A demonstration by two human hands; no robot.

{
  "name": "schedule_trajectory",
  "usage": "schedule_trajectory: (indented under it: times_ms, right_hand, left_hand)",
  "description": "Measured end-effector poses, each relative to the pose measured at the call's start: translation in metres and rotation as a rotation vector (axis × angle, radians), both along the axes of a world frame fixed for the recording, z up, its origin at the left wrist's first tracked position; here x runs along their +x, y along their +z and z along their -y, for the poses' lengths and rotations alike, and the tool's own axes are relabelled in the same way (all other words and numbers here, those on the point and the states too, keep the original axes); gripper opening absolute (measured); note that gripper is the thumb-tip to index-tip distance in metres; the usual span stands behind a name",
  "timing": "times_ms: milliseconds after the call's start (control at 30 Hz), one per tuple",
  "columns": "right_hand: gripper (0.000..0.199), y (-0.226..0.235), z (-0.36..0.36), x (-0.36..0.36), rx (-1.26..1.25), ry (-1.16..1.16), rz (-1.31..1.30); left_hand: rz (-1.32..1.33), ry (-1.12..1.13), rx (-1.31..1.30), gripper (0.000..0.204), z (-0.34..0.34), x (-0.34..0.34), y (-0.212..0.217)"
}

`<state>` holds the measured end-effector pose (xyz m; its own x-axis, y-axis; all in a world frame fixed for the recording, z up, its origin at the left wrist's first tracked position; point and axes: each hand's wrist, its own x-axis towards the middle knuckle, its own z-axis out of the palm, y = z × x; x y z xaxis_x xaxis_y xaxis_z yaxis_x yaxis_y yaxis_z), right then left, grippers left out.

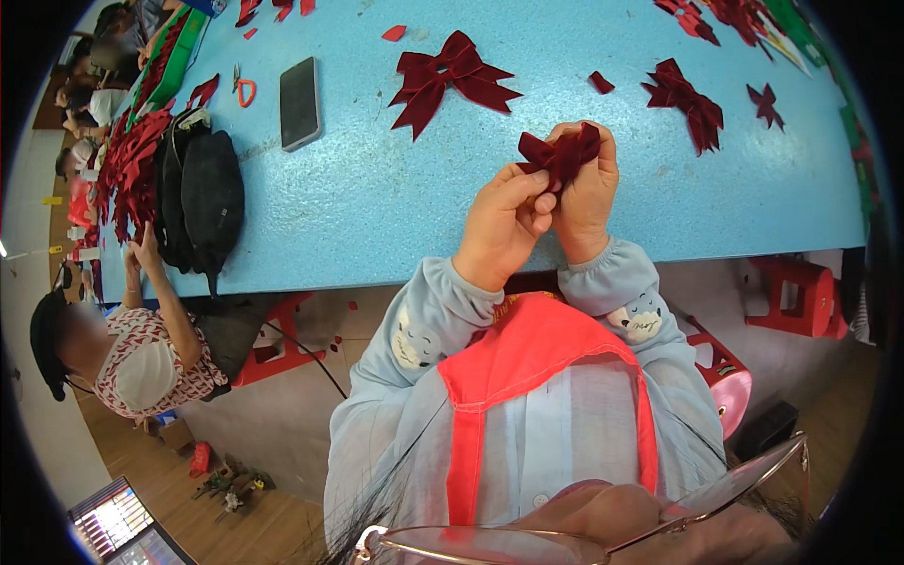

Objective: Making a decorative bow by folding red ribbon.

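Dark-red velvet bow (pixel 568 151) held up over blue bench (pixel 377 202), fingers of left hand (pixel 499 224) and right hand (pixel 588 209) clamped on it, seemingly mid-shaping; next move probably calls for steady centre pinch while evening loops.

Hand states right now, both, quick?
Left hand: closed, thumb and fingers pinching the dark red bow.
Right hand: closed on the same bow; some of its fingers are hidden behind it.
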<state>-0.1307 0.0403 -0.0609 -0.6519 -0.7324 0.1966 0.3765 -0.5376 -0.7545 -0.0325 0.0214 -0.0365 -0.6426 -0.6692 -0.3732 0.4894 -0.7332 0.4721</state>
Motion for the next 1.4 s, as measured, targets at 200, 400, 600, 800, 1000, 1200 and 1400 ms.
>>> schedule_trajectory:
  times_ms: [200,400,600,800,1000,1200,1400]
  right_hand:
    - [0.010,0.002,-0.002,0.000,0.043,-0.125,-0.282]
    - [0.012,0.014,-0.007,-0.003,0.149,-0.110,-0.832]
    - [0.014,0.002,-0.005,0.007,0.095,0.049,-0.279]
    - [0.011,-0.001,0.005,0.006,0.061,0.103,0.212]
    - [0.009,0.008,0.005,-0.004,0.118,0.029,0.174]
    - [0.010,0.011,0.002,-0.004,0.175,0.059,0.057]
    - [0.011,0.012,-0.004,-0.013,0.171,-0.029,-0.327]
  left_hand:
    - [-0.038,-0.083,-0.036,0.012,0.003,0.005,-0.003]
    - [0.361,0.255,-0.561,0.014,0.001,0.004,-0.005]
    - [0.525,0.398,-1.025,0.019,0.001,-0.001,-0.015]
    - [0.558,0.323,-0.886,0.024,-0.007,-0.010,-0.019]
    - [0.519,0.438,-1.050,0.029,-0.006,-0.006,-0.012]
    - [0.537,0.295,-1.184,0.023,0.003,-0.002,-0.008]
    - [0.166,0.103,-0.527,0.015,0.002,0.000,0.008]
